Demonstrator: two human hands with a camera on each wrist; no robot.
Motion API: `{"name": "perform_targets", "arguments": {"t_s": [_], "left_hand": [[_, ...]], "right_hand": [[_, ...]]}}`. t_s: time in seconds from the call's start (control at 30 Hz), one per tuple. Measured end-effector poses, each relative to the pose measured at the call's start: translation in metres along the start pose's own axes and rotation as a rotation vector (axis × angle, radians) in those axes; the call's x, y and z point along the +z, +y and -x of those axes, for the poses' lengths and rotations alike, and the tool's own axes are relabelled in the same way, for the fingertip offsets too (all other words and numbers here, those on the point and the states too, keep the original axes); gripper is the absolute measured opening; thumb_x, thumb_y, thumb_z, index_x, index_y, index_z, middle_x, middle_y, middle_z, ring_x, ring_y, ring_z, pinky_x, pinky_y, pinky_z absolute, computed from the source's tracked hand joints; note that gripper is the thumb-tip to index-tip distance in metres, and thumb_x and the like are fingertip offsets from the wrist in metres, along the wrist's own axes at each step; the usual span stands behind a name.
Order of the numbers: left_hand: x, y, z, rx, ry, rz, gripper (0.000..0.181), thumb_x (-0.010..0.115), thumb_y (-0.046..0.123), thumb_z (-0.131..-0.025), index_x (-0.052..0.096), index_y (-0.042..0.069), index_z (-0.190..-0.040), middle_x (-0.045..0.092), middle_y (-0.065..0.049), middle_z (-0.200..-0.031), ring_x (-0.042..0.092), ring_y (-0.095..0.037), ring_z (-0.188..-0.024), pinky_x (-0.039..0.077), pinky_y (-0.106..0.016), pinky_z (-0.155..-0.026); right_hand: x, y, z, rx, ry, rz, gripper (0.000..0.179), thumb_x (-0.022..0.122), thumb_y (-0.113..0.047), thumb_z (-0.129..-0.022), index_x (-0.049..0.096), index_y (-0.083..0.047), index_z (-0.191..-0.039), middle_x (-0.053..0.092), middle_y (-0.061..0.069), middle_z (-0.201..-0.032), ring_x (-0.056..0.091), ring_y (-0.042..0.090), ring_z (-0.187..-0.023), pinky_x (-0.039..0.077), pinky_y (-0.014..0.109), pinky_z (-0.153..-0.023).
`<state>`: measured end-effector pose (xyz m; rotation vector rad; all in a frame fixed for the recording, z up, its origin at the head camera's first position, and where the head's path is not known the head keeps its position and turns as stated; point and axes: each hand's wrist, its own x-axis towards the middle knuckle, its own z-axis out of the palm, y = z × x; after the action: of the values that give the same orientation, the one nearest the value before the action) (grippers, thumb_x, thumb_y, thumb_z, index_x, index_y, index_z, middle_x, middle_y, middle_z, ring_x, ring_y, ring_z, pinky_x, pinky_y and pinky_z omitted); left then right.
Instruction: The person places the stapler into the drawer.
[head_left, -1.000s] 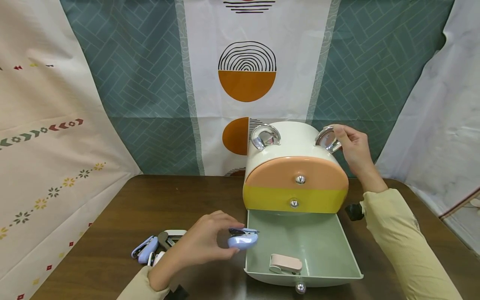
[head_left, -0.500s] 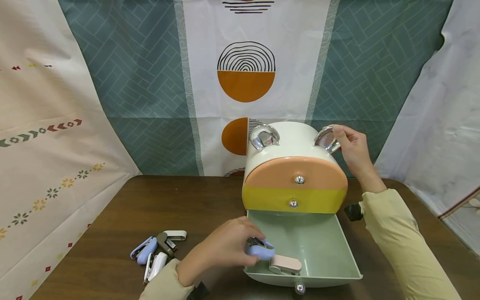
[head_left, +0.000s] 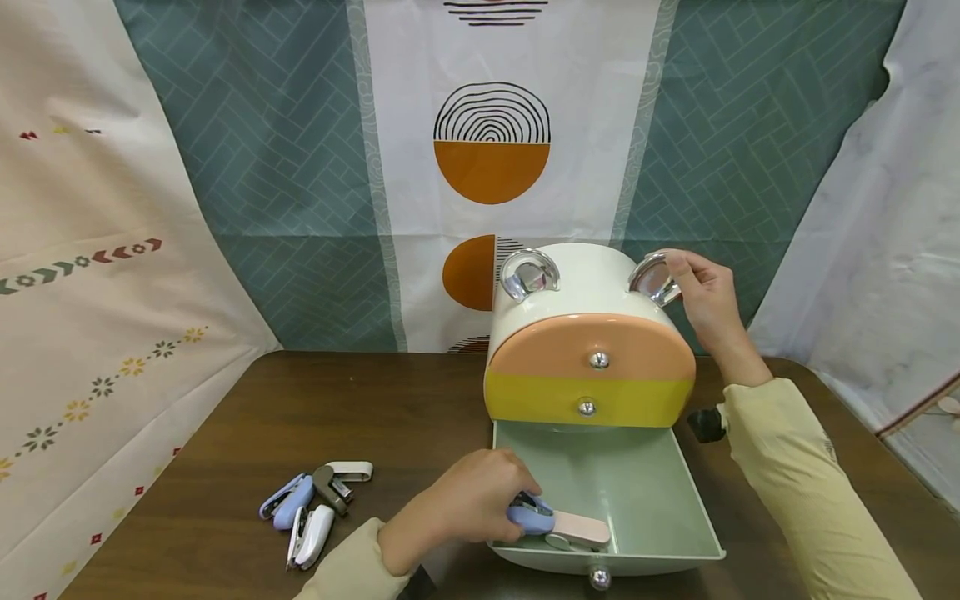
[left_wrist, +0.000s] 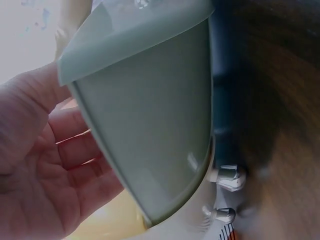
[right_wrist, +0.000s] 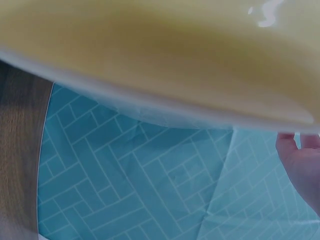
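One blue mini stapler point(head_left: 529, 521) pinched at the pale green drawer point(head_left: 637, 479)

Your left hand point(head_left: 472, 504) pinches it between thumb and fingers, inside the drawer's near left part. The body is periwinkle, smooth and rounded, with a dark, partly metallic upper section (your fingers hide the far end). Its visible end meets the outline of the pink mini stapler point(head_left: 583, 528) in the drawer; contact between them you cannot tell. Your right hand point(head_left: 707, 298) pinches the rim of a chrome ear point(head_left: 651, 277) atop the cream cabinet point(head_left: 588, 283).
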<state>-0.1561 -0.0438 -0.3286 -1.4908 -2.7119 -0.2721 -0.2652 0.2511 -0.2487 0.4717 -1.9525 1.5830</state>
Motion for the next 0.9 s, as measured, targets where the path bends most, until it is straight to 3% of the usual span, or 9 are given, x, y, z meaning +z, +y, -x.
{"name": "perform_targets", "arguments": {"t_s": [0.27,0.4,0.7,0.9], "left_hand": [[0.013,0.003,-0.009,0.041,0.052,-0.076,0.015,0.077,0.018,-0.061,0.067,0.021,-0.072,0.057,0.015,-0.066,0.044,0.001,-0.059,0.033,-0.014,-0.053],[0.021,0.005,-0.014,0.042,0.065,-0.103,0.018,0.078,0.021,-0.059,0.062,0.022,-0.065,0.049,0.016,-0.06,0.038,0.0,-0.055,0.03,-0.016,-0.049],[0.037,0.013,-0.027,0.015,0.051,-0.149,0.021,0.082,0.031,-0.06,0.063,0.024,-0.066,0.052,0.017,-0.059,0.042,0.001,-0.054,0.032,-0.017,-0.046],[0.039,0.015,-0.033,-0.017,0.052,-0.149,0.023,0.083,0.029,-0.058,0.061,0.023,-0.064,0.049,0.016,-0.057,0.042,0.001,-0.053,0.03,-0.018,-0.045]], "right_hand": [[-0.001,0.001,0.0,-0.01,0.01,-0.008,0.021,0.051,-0.021,-0.093,0.069,-0.026,-0.085,0.065,-0.015,-0.081,0.048,0.005,-0.073,0.034,0.018,-0.055],[-0.001,0.001,0.001,-0.006,0.015,-0.012,0.021,0.051,-0.022,-0.093,0.07,-0.026,-0.085,0.064,-0.016,-0.079,0.047,0.004,-0.069,0.034,0.018,-0.055],[0.003,0.002,0.0,-0.029,0.01,-0.155,0.02,0.052,-0.015,-0.092,0.071,-0.021,-0.088,0.065,-0.009,-0.076,0.051,0.005,-0.066,0.038,0.016,-0.054],[0.003,0.003,-0.001,-0.043,0.016,-0.153,0.021,0.052,-0.014,-0.092,0.071,-0.021,-0.086,0.065,-0.009,-0.076,0.051,0.005,-0.066,0.038,0.016,-0.054]]}}
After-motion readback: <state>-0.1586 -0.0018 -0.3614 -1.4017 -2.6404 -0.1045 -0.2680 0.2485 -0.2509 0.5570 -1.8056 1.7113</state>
